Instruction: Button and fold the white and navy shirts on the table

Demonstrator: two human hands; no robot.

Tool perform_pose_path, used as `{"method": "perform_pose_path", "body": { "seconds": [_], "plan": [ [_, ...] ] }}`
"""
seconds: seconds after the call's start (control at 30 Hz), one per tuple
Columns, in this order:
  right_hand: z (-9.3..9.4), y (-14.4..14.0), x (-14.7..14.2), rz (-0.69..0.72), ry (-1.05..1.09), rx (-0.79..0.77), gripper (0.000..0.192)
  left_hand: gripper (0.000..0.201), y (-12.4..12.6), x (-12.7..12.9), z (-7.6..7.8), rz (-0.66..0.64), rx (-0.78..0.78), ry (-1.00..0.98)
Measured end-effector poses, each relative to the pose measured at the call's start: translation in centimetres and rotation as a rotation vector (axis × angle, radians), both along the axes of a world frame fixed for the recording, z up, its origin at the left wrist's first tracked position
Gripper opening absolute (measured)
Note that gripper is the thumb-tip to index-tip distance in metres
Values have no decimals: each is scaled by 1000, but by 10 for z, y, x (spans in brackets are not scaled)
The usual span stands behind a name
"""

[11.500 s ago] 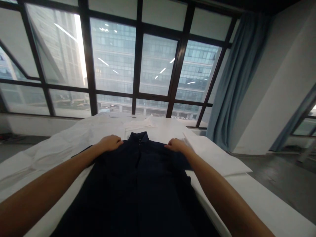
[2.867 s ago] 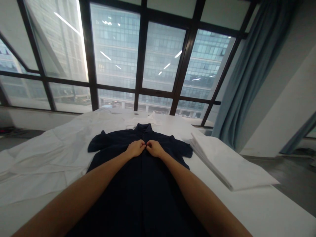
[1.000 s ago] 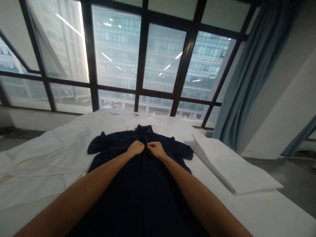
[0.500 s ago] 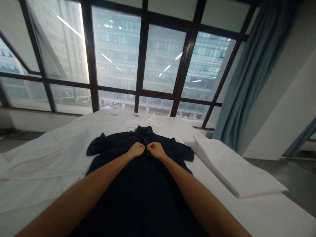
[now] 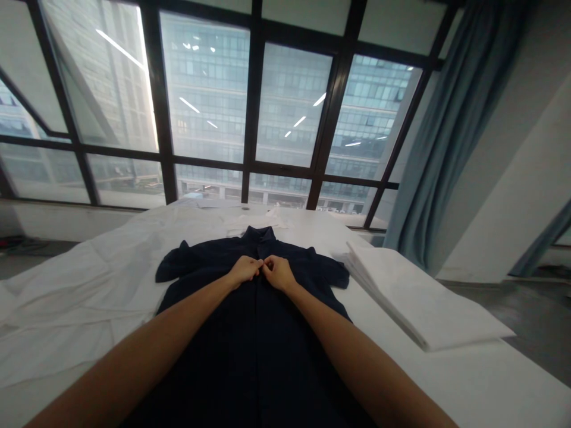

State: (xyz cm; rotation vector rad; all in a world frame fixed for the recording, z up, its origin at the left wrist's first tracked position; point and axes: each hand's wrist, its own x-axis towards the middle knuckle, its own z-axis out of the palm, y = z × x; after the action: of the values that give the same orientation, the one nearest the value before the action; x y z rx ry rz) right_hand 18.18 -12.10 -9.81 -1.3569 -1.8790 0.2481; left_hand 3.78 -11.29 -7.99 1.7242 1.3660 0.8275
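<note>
A dark navy short-sleeved shirt (image 5: 223, 345) lies front up on the white table, its collar pointing toward the windows and its sleeves spread to both sides. On the front placket, a little below the collar, my left hand (image 5: 245, 270) pinches the fabric with thumb and fingers. My right hand (image 5: 277, 272) is closed in a pinch right beside it, on the same strip of the shirt. The fingertips of both hands meet or nearly meet. Any button between them is too small to make out.
White fabric (image 5: 75, 285) is spread over the left of the table (image 5: 473, 380). A folded stack of white cloth or sheets (image 5: 414, 291) lies at the right. Beyond the far edge stand dark-framed windows (image 5: 250, 89), with a blue curtain (image 5: 437, 160) at the right.
My hands have drawn closer together on the placket, so the gap between the fingertips has almost gone. The shirt lies as before; the view has shifted slightly.
</note>
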Motion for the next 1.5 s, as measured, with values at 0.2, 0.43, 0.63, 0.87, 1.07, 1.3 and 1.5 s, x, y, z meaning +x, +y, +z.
{"method": "perform_pose_path", "body": {
  "seconds": [0.2, 0.43, 0.63, 0.87, 1.07, 1.3, 1.5],
  "plan": [
    [0, -3, 0, 10, -69, -8, 13, 35, 7, 1, -8, 33, -1, -7],
    [7, -4, -2, -29, -161, -88, 14, 33, 11, 2, -15, 1, 25, -14],
    [11, -3, 0, -38, -186, -111, 16, 33, 11, -1, -15, -42, 85, -7],
    [12, -10, -4, -167, -350, -89, 22, 32, 14, -2, -19, -41, 141, 51],
    [12, -11, -6, -181, -339, -111, 21, 33, 16, -1, -18, -31, 177, 110],
    [16, -7, -4, -128, -219, -211, 18, 33, 17, 0, -19, -38, 202, 113],
    [15, -9, -4, -175, -312, -129, 18, 34, 16, 0, -19, -53, 220, 137]
  ]
}}
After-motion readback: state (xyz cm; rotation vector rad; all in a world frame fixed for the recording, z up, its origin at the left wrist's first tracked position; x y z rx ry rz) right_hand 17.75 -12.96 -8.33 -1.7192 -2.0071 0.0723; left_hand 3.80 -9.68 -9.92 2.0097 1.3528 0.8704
